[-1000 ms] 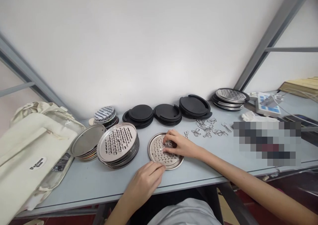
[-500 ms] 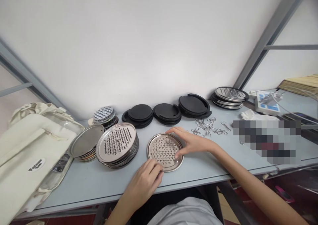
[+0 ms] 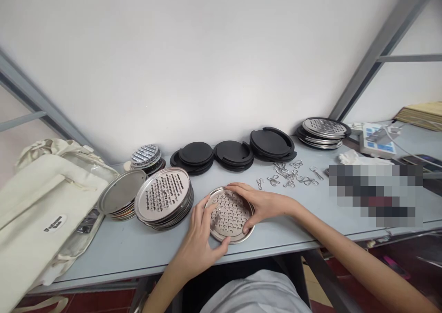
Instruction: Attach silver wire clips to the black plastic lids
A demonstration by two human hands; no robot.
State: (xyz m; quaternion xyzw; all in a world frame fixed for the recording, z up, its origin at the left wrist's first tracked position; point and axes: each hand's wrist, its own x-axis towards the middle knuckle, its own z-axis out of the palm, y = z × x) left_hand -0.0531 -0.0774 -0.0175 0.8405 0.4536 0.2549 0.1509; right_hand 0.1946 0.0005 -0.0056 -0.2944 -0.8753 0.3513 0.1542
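A round metal grater plate (image 3: 230, 215) with raised teeth lies on the table in front of me. My left hand (image 3: 200, 239) curves around its left rim, fingers along the side and thumb at the near edge. Around the right side wraps my right hand (image 3: 257, 206), with fingers at the far rim and thumb on the near right of the plate. To the left stands a tilted stack of similar grater plates (image 3: 164, 195), beside a stack of plain metal discs (image 3: 124, 191).
Black round holders (image 3: 195, 154) line the wall, with more black ones (image 3: 271, 142) to their right. Wire clips (image 3: 290, 174) lie scattered. Further right are stacked graters (image 3: 322, 128) and a power strip (image 3: 376, 140). A cream bag (image 3: 41, 198) covers the left side.
My left hand has opened from a curled pose at the near edge and spread around the plate's left rim. My right hand stays on the right side. The view has shifted slightly.
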